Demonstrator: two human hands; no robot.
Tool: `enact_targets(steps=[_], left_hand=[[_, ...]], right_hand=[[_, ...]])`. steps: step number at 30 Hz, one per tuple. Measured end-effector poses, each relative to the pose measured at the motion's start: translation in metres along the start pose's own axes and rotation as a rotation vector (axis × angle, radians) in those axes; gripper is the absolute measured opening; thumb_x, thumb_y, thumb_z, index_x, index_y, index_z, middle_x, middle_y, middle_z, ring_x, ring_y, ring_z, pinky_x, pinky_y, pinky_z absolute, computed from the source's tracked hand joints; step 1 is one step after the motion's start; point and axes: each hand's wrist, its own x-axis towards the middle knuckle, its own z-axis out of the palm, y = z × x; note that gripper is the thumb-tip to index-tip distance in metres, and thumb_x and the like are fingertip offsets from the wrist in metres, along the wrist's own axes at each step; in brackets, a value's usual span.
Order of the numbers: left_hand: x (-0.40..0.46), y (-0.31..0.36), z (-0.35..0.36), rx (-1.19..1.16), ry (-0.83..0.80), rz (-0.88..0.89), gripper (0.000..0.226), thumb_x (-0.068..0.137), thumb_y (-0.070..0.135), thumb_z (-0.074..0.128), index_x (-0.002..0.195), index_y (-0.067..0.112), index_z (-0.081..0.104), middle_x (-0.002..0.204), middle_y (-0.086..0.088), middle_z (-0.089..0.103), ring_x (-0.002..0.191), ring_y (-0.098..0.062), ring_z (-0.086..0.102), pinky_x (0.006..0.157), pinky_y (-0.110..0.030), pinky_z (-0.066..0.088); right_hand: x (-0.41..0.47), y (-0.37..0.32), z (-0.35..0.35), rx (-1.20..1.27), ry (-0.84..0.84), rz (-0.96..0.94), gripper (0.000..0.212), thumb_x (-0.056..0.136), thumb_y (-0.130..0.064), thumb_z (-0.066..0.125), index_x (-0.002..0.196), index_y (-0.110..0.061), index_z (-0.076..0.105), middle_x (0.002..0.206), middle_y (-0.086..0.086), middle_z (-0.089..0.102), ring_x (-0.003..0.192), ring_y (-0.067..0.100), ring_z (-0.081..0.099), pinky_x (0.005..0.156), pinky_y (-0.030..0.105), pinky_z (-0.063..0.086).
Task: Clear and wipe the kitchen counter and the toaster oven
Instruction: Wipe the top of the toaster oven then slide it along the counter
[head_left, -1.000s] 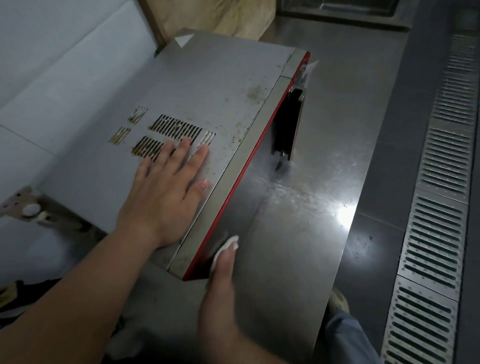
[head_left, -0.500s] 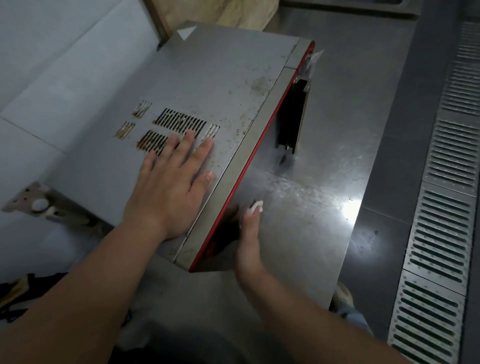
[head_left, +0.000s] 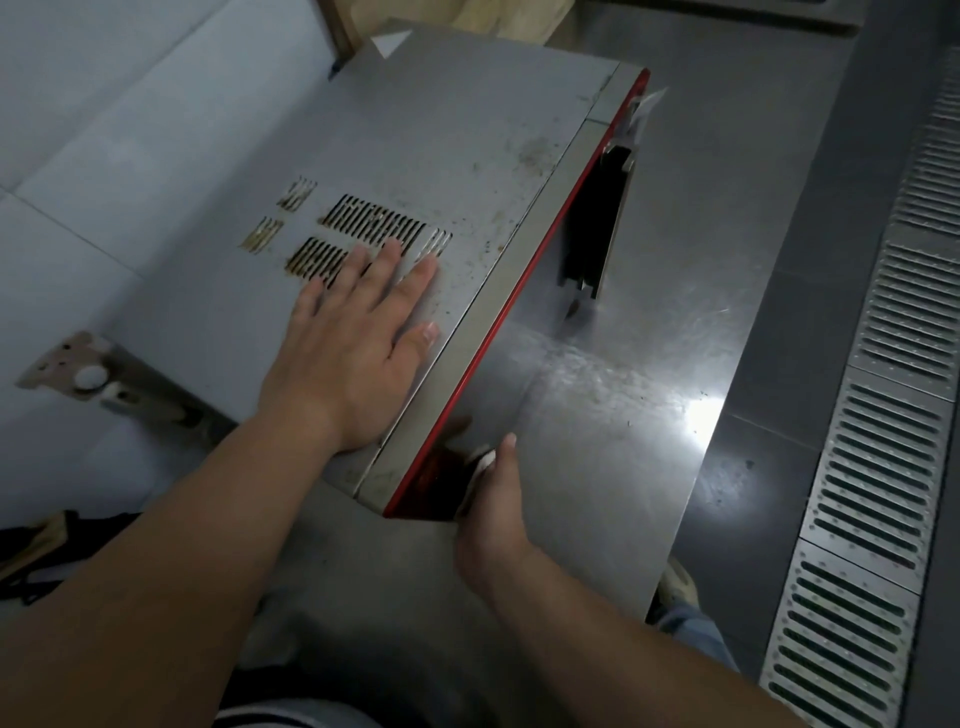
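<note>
Oven (head_left: 457, 171) sits on the steel counter (head_left: 649, 364), back against the wall, red-edged front facing the open counter. Top is speckled with brown grime, thickest near the front right and around the vents (head_left: 363, 231). Left hand (head_left: 358, 343) lies flat on the top, fingers spread and straight, tips over the vents, steadying the box. Right hand (head_left: 491, 499) is low at the near end of the red front, pressing a small white cloth (head_left: 483, 460) against the face; fingers look mostly straight, but how they grip the cloth is hidden behind the hand. Judged step: wiping the front face. Risks: the cloth is small and could slip out or bunch, leaving smears. A dark handle (head_left: 592, 218) juts from the front further along; a long stroke could snag on it. A hard sideways push could skid the oven on the slick steel if the left hand eases off. Top grime looks untouched.
</note>
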Motion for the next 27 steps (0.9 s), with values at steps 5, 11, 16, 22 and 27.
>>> enact_targets(steps=[5,11,16,22,27], left_hand=[[0.001,0.001,-0.001,0.000,0.002,0.003,0.066,0.091,0.061,0.006,0.155,0.048,-0.001,0.166,0.014,-0.008,0.152,-0.008,-0.013,0.124,-0.043,-0.005],[0.000,0.002,-0.002,0.016,-0.003,-0.001,0.065,0.091,0.060,0.005,0.155,0.047,-0.003,0.166,0.014,-0.010,0.151,-0.008,-0.014,0.124,-0.043,-0.005],[0.000,0.003,-0.003,0.021,-0.016,-0.005,0.069,0.087,0.062,-0.002,0.155,0.047,-0.004,0.165,0.015,-0.012,0.151,-0.008,-0.016,0.123,-0.042,-0.007],[-0.001,0.004,-0.004,0.052,-0.027,-0.008,0.067,0.088,0.060,-0.004,0.154,0.047,-0.009,0.164,0.016,-0.016,0.150,-0.006,-0.019,0.123,-0.041,-0.008],[-0.001,0.005,-0.005,0.054,-0.036,-0.006,0.066,0.089,0.060,-0.003,0.153,0.048,-0.009,0.163,0.017,-0.017,0.149,-0.005,-0.021,0.123,-0.040,-0.008]], right_hand=[[0.009,-0.012,-0.002,-0.015,0.034,0.092,0.089,0.086,-0.083,0.028,0.139,-0.016,0.056,0.128,0.008,0.067,0.121,0.023,0.061,0.111,0.045,0.039],[-0.013,-0.025,0.041,-0.016,0.073,0.025,0.088,0.068,-0.090,0.051,0.134,-0.032,0.058,0.129,0.002,0.066,0.117,0.024,0.063,0.108,0.049,0.043],[-0.037,-0.061,0.076,-0.031,-0.182,-0.281,0.089,0.070,-0.089,0.051,0.142,-0.036,0.049,0.141,-0.006,0.057,0.134,0.022,0.051,0.112,0.044,0.035],[-0.027,-0.060,0.057,-0.347,-0.046,-0.674,0.073,0.095,-0.070,0.034,0.156,-0.045,0.001,0.164,-0.023,0.001,0.149,-0.002,0.000,0.124,0.039,0.008],[0.037,-0.080,0.023,-0.427,0.093,-0.553,0.079,0.095,-0.064,0.034,0.159,-0.029,0.004,0.165,-0.013,0.002,0.146,-0.004,0.001,0.122,0.028,0.002]])
